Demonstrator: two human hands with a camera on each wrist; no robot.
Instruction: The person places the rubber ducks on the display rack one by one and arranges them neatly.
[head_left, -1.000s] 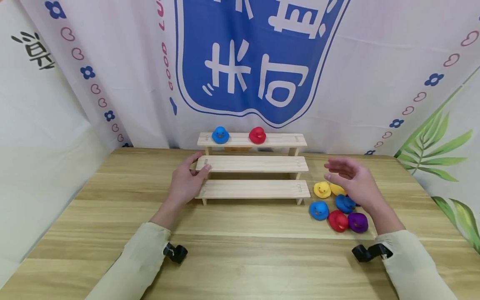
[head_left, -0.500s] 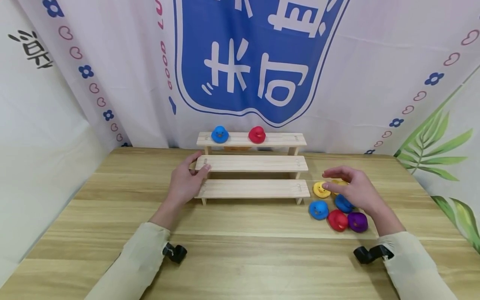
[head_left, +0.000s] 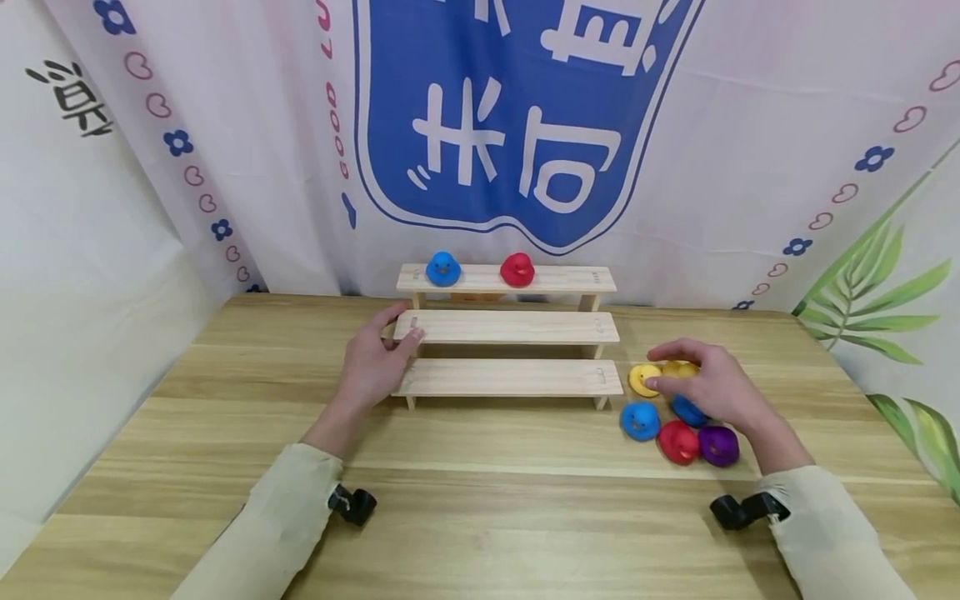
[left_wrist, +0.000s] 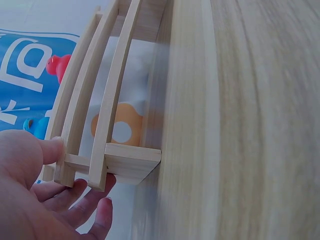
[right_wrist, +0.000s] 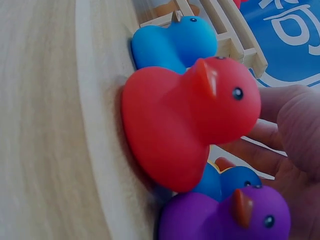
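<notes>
A three-tier wooden display stand (head_left: 506,379) stands on the table. My left hand (head_left: 371,362) holds its left end, thumb on the middle shelf (left_wrist: 70,145) and fingers around the plank ends. To the right of the stand, my right hand (head_left: 712,383) hovers low over the rubber ducks with bent, spread fingers. Its thumb is at a yellow duck (head_left: 640,379); another yellow duck (head_left: 679,369) lies beneath the hand, partly hidden. Close by are a blue duck (head_left: 640,422), a red duck (right_wrist: 165,120), a purple duck (right_wrist: 195,220) and a second, partly covered blue duck (head_left: 686,410).
On the top shelf sit a blue duck (head_left: 443,269) and a red duck (head_left: 517,270). A printed curtain (head_left: 300,208) hangs directly behind the stand. The wood-grain table (head_left: 510,517) extends in front and to both sides.
My right hand has come down and forward onto the yellow ducks, its thumb reaching the left one. My left hand stays on the stand, and the ducks have not moved.
</notes>
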